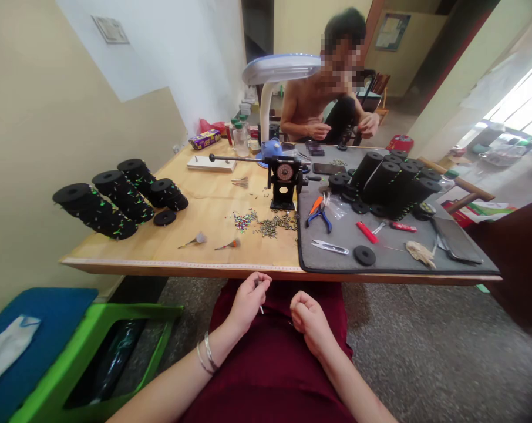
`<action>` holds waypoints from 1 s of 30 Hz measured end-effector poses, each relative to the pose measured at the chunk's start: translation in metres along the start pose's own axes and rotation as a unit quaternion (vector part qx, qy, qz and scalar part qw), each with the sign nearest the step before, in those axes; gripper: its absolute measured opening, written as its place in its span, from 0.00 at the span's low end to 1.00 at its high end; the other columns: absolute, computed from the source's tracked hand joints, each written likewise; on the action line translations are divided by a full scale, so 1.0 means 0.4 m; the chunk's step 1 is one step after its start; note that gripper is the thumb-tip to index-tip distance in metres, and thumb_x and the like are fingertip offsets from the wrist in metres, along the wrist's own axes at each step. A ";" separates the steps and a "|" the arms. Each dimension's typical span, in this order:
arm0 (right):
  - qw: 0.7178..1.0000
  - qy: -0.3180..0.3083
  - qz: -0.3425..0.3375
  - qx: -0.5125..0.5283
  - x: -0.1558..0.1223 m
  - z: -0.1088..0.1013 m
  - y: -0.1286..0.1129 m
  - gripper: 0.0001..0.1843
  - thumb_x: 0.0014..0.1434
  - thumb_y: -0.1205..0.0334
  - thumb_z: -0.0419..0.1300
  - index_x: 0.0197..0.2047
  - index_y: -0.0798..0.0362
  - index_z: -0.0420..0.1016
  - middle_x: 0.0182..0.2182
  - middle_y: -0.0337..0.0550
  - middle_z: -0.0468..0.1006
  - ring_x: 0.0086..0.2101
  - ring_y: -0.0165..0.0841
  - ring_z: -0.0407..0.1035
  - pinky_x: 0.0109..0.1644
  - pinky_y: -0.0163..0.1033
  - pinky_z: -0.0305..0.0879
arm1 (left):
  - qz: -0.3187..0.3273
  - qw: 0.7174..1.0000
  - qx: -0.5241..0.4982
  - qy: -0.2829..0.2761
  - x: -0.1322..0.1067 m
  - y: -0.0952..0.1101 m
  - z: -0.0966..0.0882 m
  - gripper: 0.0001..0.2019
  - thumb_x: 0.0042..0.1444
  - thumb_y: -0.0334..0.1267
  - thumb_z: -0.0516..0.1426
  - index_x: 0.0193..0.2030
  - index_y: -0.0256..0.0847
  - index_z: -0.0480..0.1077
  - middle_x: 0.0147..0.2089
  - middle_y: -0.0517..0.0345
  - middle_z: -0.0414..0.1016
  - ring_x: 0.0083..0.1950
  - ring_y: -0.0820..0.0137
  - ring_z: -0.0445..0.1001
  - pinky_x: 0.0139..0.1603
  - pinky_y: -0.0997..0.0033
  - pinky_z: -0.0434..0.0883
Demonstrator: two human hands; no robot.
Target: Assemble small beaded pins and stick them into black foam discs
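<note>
My left hand is just off the table's front edge, above my lap. Its fingers are pinched round a thin stick, whose pale end pokes out below; the rest is mostly covered. To its right, my right hand is closed, and whatever may be in its fingers is hidden. Beyond my hands, small coloured beads and a pile of small metallic pieces lie on the wooden table. Two little brush-like bundles, one grey and one orange-tipped, rest nearer the front edge.
A black hand-cranked winder stands mid-table, before a lamp. Stacked black spools occupy the left; more spools stand on the grey mat with pliers and thread snips. Another person sits opposite.
</note>
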State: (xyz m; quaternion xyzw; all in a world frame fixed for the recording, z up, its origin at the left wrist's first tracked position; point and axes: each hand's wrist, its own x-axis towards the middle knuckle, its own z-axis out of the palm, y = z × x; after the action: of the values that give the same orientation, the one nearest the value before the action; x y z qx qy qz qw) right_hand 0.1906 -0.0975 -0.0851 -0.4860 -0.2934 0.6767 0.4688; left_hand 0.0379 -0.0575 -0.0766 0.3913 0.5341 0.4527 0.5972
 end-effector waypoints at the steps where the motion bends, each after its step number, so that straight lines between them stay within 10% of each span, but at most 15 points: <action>1: 1.000 -0.003 0.003 0.010 -0.001 0.000 -0.002 0.06 0.45 0.63 0.57 0.24 0.52 0.61 0.10 0.25 0.55 0.13 0.20 0.41 0.17 0.28 0.34 | -0.014 1.000 -0.008 -0.011 0.000 0.002 -0.005 0.10 0.48 0.43 0.57 0.32 0.38 0.67 0.21 0.70 0.55 0.17 0.82 0.50 0.18 0.80 0.48; 10: 1.000 -0.009 0.005 -0.009 -0.007 0.000 0.002 0.13 0.51 0.55 0.62 0.26 0.54 0.64 0.13 0.29 0.65 0.13 0.20 0.49 0.15 0.27 0.40 | -0.119 0.974 0.050 -0.187 -0.035 0.023 0.009 0.13 0.43 0.38 0.61 0.36 0.34 0.72 0.20 0.69 0.58 0.18 0.83 0.49 0.18 0.78 0.46; 30: 0.997 -0.044 0.031 0.052 0.001 0.005 -0.012 0.25 0.54 0.46 0.59 0.45 0.58 0.70 0.32 0.52 0.80 0.32 0.36 0.74 0.33 0.38 0.68 | -0.042 0.991 0.074 -0.108 -0.018 0.026 0.007 0.15 0.45 0.47 0.60 0.24 0.36 0.66 0.16 0.68 0.59 0.18 0.80 0.52 0.20 0.79 0.50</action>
State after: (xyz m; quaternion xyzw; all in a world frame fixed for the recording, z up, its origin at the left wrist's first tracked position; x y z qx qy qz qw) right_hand 0.1905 -0.0952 -0.0806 -0.4397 -0.2633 0.7257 0.4590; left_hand 0.0394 -0.0615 -0.0642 0.4581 0.5147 0.3415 0.6392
